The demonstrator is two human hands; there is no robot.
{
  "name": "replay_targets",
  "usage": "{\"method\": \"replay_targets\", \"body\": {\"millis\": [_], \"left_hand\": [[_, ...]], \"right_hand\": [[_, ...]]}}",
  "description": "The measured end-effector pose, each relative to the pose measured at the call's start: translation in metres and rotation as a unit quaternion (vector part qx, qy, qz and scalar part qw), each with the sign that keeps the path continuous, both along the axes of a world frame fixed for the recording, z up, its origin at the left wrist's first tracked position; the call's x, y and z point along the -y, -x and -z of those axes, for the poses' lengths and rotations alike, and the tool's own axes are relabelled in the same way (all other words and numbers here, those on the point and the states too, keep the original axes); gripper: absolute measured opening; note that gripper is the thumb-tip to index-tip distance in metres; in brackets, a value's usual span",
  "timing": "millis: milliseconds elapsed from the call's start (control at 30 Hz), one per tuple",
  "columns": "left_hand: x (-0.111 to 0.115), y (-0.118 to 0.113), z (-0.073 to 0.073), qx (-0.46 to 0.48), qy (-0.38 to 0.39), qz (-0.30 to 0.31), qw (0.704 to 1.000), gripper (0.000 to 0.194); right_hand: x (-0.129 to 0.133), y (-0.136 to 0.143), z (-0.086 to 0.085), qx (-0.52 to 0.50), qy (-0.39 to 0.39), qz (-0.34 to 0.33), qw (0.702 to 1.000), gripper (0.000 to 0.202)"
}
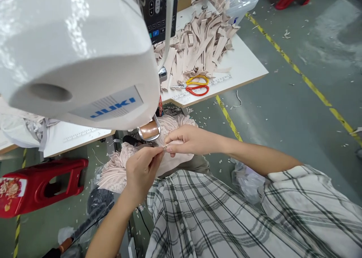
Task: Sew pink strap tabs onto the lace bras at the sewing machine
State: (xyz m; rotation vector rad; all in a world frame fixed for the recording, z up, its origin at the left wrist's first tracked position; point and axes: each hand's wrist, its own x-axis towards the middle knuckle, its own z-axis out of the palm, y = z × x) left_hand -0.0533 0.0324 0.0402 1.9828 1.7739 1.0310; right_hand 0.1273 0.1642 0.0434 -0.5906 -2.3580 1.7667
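Observation:
My left hand (pixel 144 169) and my right hand (pixel 188 139) meet fingertip to fingertip just below the sewing machine head (pixel 85 65). Both are closed in a pinch on an edge of pale pink fabric (pixel 178 163), and the fingers hide most of the pinched spot. Gathered pink lace fabric (pixel 114 167) spreads over my lap and beneath the machine, to the left of and behind my hands. A metal frame with a brown, shiny middle (pixel 149 130) sits under the machine head, close to my fingers.
On the white table (pixel 249 67) lie a heap of beige fabric strips (pixel 198 43) and scissors with yellow and red handles (pixel 198 86). A control panel (pixel 160 16) stands behind the machine. A red stool (pixel 45 182) is at lower left, and a clear plastic bin (pixel 240 1) at the back.

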Motion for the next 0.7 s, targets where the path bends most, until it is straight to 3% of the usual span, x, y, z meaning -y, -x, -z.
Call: {"method": "replay_targets", "body": {"millis": [133, 267, 367, 500, 600, 700], "left_hand": [[-0.004, 0.002, -0.004, -0.009, 0.034, -0.003, 0.999, 0.009], [-0.011, 0.009, -0.010, -0.038, 0.128, 0.043, 0.990, 0.018], [-0.014, 0.013, -0.010, -0.084, 0.155, 0.056, 0.983, 0.024], [-0.014, 0.011, -0.002, -0.133, 0.107, 0.025, 0.985, 0.030], [-0.015, 0.009, 0.003, -0.078, 0.100, -0.011, 0.992, 0.028], [-0.015, 0.014, 0.007, -0.044, 0.087, -0.096, 0.991, 0.024]], "right_hand": [[0.002, 0.001, -0.003, 0.007, -0.038, -0.008, 0.999, 0.019], [0.007, 0.003, -0.003, 0.011, -0.078, -0.005, 0.997, 0.016], [0.012, 0.003, 0.003, 0.002, -0.139, 0.019, 0.990, 0.017], [0.016, 0.006, 0.010, -0.039, -0.219, 0.083, 0.971, 0.019], [0.009, 0.016, 0.008, -0.045, -0.241, 0.092, 0.965, 0.020], [-0.005, 0.030, 0.002, -0.021, -0.224, 0.084, 0.971, 0.017]]}}
